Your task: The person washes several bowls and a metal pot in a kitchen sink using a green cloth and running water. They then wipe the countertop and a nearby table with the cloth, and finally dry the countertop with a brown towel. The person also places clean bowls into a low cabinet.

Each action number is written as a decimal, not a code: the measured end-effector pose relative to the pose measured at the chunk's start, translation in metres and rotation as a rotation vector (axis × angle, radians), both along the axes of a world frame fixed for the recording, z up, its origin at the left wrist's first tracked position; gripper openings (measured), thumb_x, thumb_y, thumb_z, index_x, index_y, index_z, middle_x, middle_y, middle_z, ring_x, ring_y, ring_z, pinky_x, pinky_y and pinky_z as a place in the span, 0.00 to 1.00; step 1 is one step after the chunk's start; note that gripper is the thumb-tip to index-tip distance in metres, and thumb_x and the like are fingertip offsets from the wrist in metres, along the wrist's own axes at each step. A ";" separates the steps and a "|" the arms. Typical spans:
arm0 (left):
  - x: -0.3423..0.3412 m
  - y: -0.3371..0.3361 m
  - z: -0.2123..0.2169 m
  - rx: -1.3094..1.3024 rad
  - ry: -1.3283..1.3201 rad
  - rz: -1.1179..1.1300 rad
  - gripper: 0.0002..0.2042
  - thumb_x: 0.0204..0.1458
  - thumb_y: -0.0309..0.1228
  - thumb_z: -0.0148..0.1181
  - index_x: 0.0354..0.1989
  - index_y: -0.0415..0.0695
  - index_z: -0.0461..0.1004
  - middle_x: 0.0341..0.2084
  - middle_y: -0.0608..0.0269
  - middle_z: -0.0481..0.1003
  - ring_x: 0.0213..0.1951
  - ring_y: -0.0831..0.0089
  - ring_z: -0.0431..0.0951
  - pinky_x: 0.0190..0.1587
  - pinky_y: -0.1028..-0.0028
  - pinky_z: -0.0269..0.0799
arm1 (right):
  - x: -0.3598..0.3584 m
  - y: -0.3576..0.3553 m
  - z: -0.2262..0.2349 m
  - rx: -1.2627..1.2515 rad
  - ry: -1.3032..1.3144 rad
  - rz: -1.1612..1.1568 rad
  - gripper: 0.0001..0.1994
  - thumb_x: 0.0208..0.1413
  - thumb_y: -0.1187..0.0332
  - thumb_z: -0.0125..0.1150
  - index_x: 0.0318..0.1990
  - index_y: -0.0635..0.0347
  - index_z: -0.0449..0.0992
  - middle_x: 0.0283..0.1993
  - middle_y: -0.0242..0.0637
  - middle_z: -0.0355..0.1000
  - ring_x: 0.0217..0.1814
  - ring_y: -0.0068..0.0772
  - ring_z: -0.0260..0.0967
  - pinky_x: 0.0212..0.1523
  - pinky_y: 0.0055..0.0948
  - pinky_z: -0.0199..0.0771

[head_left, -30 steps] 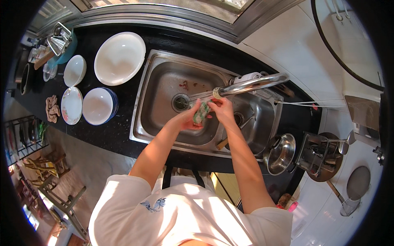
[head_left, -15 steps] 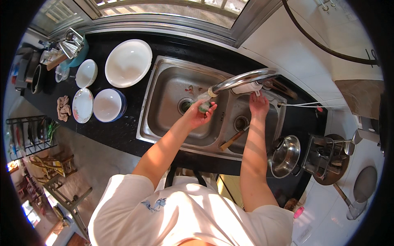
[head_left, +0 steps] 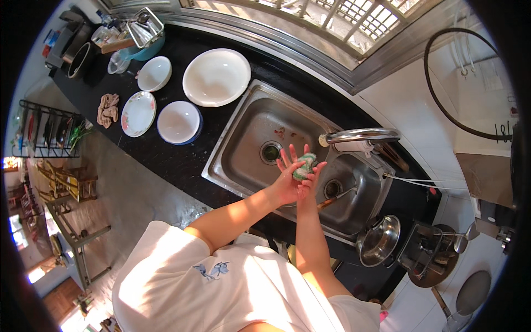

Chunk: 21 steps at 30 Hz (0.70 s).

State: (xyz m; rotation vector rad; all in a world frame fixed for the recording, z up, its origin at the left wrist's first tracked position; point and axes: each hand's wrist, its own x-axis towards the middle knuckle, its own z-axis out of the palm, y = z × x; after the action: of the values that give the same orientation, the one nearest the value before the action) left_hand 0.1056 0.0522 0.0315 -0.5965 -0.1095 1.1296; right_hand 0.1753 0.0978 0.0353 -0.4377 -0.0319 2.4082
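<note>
Over the steel sink [head_left: 260, 133], both hands now meet under the faucet [head_left: 359, 135]. Left hand [head_left: 287, 182] and right hand [head_left: 308, 180] press a green sponge [head_left: 304, 166] between them, fingers spread; earlier the right hand was on the faucet.

Item 1: small green-and-pale scrubbing sponge [head_left: 304, 165], soft and crumpled, roughly oval in outline. Its green surface shows pale patches, possibly foam; the finer texture is too small to tell. State: squeezed, partly hidden. Pose: pressed between the palms of the left hand [head_left: 287, 180] and right hand [head_left: 310, 180], fingers spread upward, upper edge showing above the palms. Position: held in the air over the double stainless-steel sink [head_left: 249, 138], just below the spout of the chrome tap [head_left: 359, 135].
</note>
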 end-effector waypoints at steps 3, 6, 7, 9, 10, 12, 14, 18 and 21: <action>-0.004 -0.009 0.017 -0.043 -0.120 0.029 0.14 0.59 0.42 0.50 0.42 0.43 0.66 0.22 0.69 0.65 0.20 0.79 0.63 0.18 0.83 0.57 | -0.009 -0.004 -0.005 -0.147 0.031 -0.157 0.18 0.60 0.67 0.52 0.57 0.54 0.63 0.55 0.36 0.58 0.56 0.34 0.58 0.55 0.32 0.67; -0.029 -0.018 0.024 -0.051 -0.115 -0.003 0.12 0.59 0.41 0.50 0.39 0.45 0.66 0.20 0.73 0.62 0.18 0.82 0.60 0.17 0.84 0.53 | -0.015 0.013 -0.009 -0.051 -0.084 0.061 0.13 0.62 0.69 0.51 0.53 0.58 0.64 0.46 0.35 0.61 0.43 0.29 0.62 0.41 0.26 0.67; -0.036 -0.019 0.010 0.022 -0.071 -0.029 0.11 0.59 0.41 0.50 0.37 0.46 0.66 0.19 0.74 0.61 0.17 0.83 0.59 0.17 0.85 0.52 | -0.022 0.024 -0.008 0.051 -0.171 0.185 0.11 0.62 0.68 0.52 0.49 0.59 0.65 0.39 0.32 0.61 0.36 0.25 0.60 0.36 0.24 0.65; -0.053 -0.021 -0.006 0.116 0.183 -0.134 0.10 0.59 0.40 0.51 0.33 0.48 0.65 0.17 0.75 0.59 0.16 0.85 0.57 0.16 0.85 0.48 | -0.037 0.041 -0.007 0.217 -0.333 0.381 0.10 0.62 0.66 0.53 0.45 0.60 0.66 0.31 0.29 0.61 0.28 0.20 0.58 0.31 0.22 0.63; -0.063 -0.020 -0.007 0.136 0.393 -0.211 0.10 0.59 0.40 0.51 0.31 0.49 0.65 0.16 0.76 0.58 0.15 0.86 0.56 0.15 0.85 0.46 | -0.041 0.048 -0.005 0.277 -0.405 0.455 0.10 0.62 0.65 0.54 0.45 0.61 0.66 0.30 0.29 0.62 0.27 0.20 0.58 0.31 0.22 0.64; -0.080 -0.017 -0.013 0.197 0.762 -0.320 0.11 0.58 0.41 0.53 0.27 0.52 0.62 0.16 0.76 0.58 0.13 0.86 0.54 0.15 0.83 0.42 | -0.060 0.050 0.005 0.374 -0.602 0.537 0.09 0.61 0.64 0.54 0.40 0.61 0.68 0.25 0.28 0.61 0.24 0.20 0.58 0.26 0.20 0.61; -0.088 -0.012 -0.020 0.234 1.042 -0.415 0.11 0.56 0.40 0.54 0.27 0.50 0.63 0.15 0.74 0.59 0.12 0.84 0.53 0.13 0.82 0.43 | -0.076 0.050 0.007 0.619 -0.825 0.600 0.09 0.61 0.64 0.53 0.36 0.60 0.69 0.24 0.27 0.62 0.24 0.20 0.58 0.26 0.24 0.62; -0.087 -0.012 -0.044 0.184 1.525 -0.315 0.11 0.52 0.41 0.57 0.36 0.47 0.73 0.20 0.67 0.70 0.16 0.74 0.65 0.19 0.74 0.60 | -0.095 0.048 -0.024 0.810 -1.130 0.611 0.11 0.61 0.63 0.52 0.28 0.56 0.69 0.20 0.25 0.61 0.22 0.16 0.57 0.22 0.21 0.58; -0.090 -0.013 -0.136 0.418 2.351 -0.026 0.13 0.53 0.40 0.54 0.40 0.46 0.77 0.31 0.54 0.78 0.31 0.55 0.77 0.33 0.61 0.70 | -0.128 0.042 -0.070 1.065 -1.416 0.491 0.14 0.60 0.62 0.51 0.25 0.58 0.71 0.18 0.32 0.66 0.22 0.26 0.64 0.22 0.28 0.63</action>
State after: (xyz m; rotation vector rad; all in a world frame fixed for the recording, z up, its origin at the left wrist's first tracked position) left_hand 0.0152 0.0397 -0.1049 1.2944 1.6043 1.0971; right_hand 0.0471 0.1395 -0.0352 -1.5244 -2.0266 1.5699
